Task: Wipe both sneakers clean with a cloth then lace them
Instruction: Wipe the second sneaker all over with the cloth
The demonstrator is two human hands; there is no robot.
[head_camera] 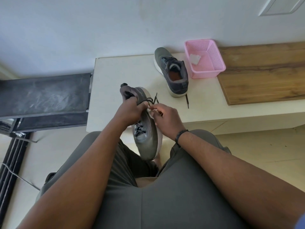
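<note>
Two sneakers: one held sneaker (146,138) over my lap, second sneaker (171,71) on the white table (115,76) beside the pink basket (204,58).
Left hand (127,111): I grip the collar.
Right hand (166,118): I pinch the black lace (154,99); pull snug, evenly.
Cloth (194,59): in basket.

We look down on a pale blue-grey wall (82,30) with a white panelled door (283,7) at its right. Against it stands a low cream cabinet (206,103), a wood-grain board (264,71) covering its right end. A dusty black rack (44,95) adjoins its left edge. Below lies cream tiled floor (264,154), daylit.
</note>
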